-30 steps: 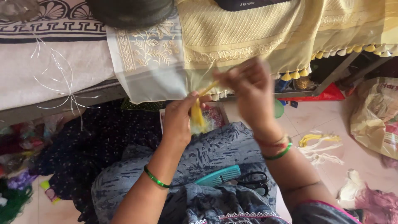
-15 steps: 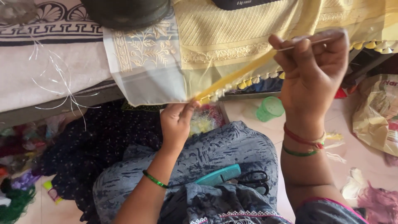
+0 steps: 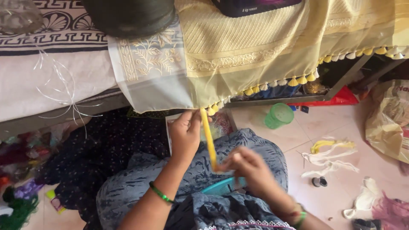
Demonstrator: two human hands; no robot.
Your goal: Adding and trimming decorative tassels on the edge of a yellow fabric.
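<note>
My left hand (image 3: 185,132) pinches the lower edge of a pale yellow fabric (image 3: 255,47) with tassels along its border (image 3: 298,80), right where a yellow thread bundle (image 3: 208,138) hangs from it. My right hand (image 3: 247,168), blurred by motion, grips the lower end of that yellow thread over my lap. A teal comb (image 3: 223,186) lies on my patterned blue-grey clothing just under the right hand. Green bangles are on both wrists.
A dark round pot (image 3: 128,15) stands on the raised surface over a patterned cloth. A green plastic cup (image 3: 279,115) lies on the tiled floor, with yellow and white thread scraps (image 3: 328,153) and a plastic bag (image 3: 387,123) to the right. Coloured threads lie at the left.
My right hand pulled the yellow thread up and to the right, stretching it taut, then came back down to my lap with the thread now hanging vertically. The left hand stayed at the fabric edge.
</note>
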